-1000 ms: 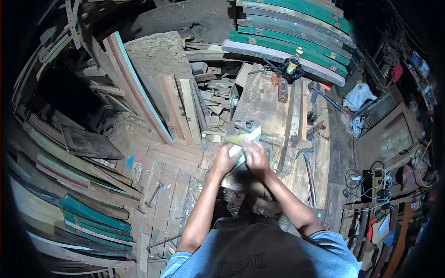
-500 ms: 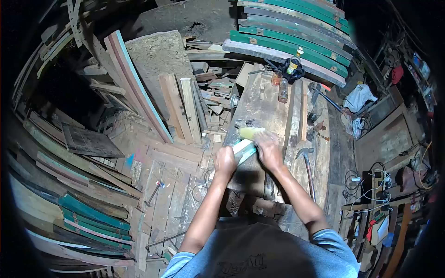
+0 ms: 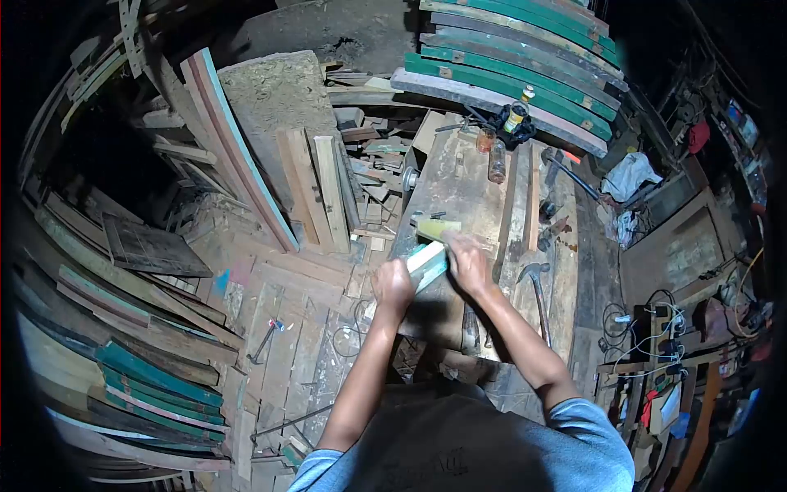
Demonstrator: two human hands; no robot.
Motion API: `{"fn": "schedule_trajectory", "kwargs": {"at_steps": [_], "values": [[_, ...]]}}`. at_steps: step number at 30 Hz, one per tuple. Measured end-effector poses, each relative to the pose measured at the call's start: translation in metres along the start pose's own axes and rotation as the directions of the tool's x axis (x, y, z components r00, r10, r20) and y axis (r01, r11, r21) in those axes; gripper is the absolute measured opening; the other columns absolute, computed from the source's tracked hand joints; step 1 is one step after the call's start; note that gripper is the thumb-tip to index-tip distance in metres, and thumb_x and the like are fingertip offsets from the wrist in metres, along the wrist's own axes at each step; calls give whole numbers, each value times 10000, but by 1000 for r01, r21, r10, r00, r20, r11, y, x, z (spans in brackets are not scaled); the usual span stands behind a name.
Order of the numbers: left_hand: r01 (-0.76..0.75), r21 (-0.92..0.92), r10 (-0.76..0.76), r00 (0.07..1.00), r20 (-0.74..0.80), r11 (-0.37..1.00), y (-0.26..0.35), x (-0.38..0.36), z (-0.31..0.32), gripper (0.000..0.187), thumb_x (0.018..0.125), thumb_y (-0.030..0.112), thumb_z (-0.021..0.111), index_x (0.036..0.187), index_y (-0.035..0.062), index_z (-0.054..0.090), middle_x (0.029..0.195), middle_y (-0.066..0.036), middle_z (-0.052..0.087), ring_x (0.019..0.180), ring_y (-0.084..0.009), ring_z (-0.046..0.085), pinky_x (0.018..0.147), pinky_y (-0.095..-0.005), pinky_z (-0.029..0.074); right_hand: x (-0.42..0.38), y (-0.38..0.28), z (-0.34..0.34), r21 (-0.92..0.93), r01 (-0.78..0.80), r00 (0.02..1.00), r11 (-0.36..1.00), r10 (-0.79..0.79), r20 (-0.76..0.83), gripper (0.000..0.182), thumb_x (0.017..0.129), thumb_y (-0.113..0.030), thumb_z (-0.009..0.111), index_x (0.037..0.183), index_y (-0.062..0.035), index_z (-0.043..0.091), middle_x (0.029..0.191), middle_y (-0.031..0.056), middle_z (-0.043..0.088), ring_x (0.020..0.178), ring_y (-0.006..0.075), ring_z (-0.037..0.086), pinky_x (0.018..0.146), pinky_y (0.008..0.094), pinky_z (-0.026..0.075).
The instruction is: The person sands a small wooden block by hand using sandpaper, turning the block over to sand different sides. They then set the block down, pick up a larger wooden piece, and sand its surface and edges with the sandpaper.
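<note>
My left hand [image 3: 393, 283] is closed around the near end of a short piece of wood, pale on top with blue-green paint on its side. This wooden piece [image 3: 427, 261] points away from me over the workbench [image 3: 455, 184]. At its far end my right hand [image 3: 466, 261] is closed, fingers bent down, on a flat yellow-green piece [image 3: 437, 227] that sticks out to the left. What kind of thing this flat piece is, I cannot tell. A claw hammer [image 3: 538, 287] lies on the bench, right of my right hand.
Farther up the bench stand a jar [image 3: 497, 168] and a bottle with a yellow label [image 3: 516, 116]. Green planks [image 3: 508, 78] are stacked beyond it. Upright boards [image 3: 328, 193] and wood scraps are to the left. Cables [image 3: 668, 324] hang at the right.
My right hand and the flat yellow-green piece have shifted slightly; the hand was blurred by motion and is sharper now. My left hand keeps its grip on the wooden piece.
</note>
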State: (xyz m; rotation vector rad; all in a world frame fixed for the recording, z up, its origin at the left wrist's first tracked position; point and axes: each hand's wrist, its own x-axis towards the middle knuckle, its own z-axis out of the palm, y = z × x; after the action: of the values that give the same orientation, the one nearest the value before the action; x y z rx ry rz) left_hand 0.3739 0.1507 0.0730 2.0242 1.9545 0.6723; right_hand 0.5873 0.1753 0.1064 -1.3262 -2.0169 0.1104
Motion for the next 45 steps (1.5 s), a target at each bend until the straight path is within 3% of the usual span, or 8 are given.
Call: {"fn": "schedule_trajectory", "kwargs": {"at_steps": [18, 22, 26, 30, 34, 38, 42, 45], "values": [[-6, 17, 7, 995, -104, 1000, -2, -2, 7, 453, 782, 404, 951, 938, 23, 765, 932, -253, 757, 907, -483, 737, 796, -597, 593, -16, -5, 10, 106, 218, 971, 970, -226, 74, 323, 984, -11, 685, 1282, -53, 800, 1326, 188, 796, 1289, 333, 751, 1183, 483, 548], [-177, 80, 194, 925, -326, 981, -13, -8, 25, 515, 755, 441, 971, 952, 54, 693, 915, -197, 700, 848, -445, 693, 759, -579, 557, 7, 25, 13, 54, -97, 990, 994, 102, -100, 329, 970, 20, 670, 1273, -29, 786, 1313, 212, 790, 1287, 395, 730, 1208, 500, 508], [-247, 83, 261, 896, -359, 965, -15, -7, 21, 513, 751, 410, 976, 930, 68, 637, 901, -173, 651, 834, -415, 657, 726, -564, 520, -17, -9, 10, 187, 195, 971, 963, -216, 105, 358, 957, 43, 682, 1291, -44, 779, 1361, 181, 782, 1367, 322, 708, 1209, 495, 492], [-290, 95, 304, 876, -373, 952, -10, -10, 13, 478, 776, 384, 957, 940, 68, 639, 871, -167, 623, 817, -408, 652, 718, -554, 517, 5, 23, 8, 69, -135, 984, 989, 142, -109, 344, 948, 37, 684, 1271, -22, 784, 1300, 207, 794, 1252, 386, 742, 1165, 513, 517], [-266, 52, 266, 890, -370, 963, -18, -6, 26, 456, 794, 377, 932, 961, 68, 642, 908, -171, 636, 843, -409, 653, 742, -537, 529, -7, -6, 5, 205, 204, 969, 957, -227, 95, 341, 935, 28, 708, 1266, -10, 782, 1326, 228, 781, 1263, 376, 748, 1171, 515, 528], [-248, 75, 259, 903, -342, 966, -13, -9, 22, 461, 792, 387, 927, 991, 66, 663, 926, -169, 644, 895, -402, 661, 764, -536, 532, 13, 20, 2, 178, -206, 977, 962, 212, -16, 324, 961, 44, 697, 1269, -13, 776, 1300, 235, 786, 1270, 404, 737, 1151, 481, 552], [-246, 82, 259, 900, -350, 966, -17, -5, 22, 501, 786, 425, 925, 1023, 63, 675, 924, -163, 647, 876, -399, 659, 754, -543, 529, -4, 5, 8, 262, 209, 969, 942, -235, 71, 305, 967, 36, 668, 1252, 16, 778, 1328, 192, 789, 1277, 391, 733, 1179, 496, 529], [-236, 89, 252, 905, -344, 968, -12, -10, 19, 493, 779, 411, 938, 989, 57, 667, 916, -176, 669, 849, -419, 674, 740, -563, 534, 14, 37, 9, 177, -18, 999, 984, 23, -28, 308, 972, 36, 683, 1259, -5, 787, 1314, 195, 792, 1275, 395, 734, 1176, 498, 532]]}}
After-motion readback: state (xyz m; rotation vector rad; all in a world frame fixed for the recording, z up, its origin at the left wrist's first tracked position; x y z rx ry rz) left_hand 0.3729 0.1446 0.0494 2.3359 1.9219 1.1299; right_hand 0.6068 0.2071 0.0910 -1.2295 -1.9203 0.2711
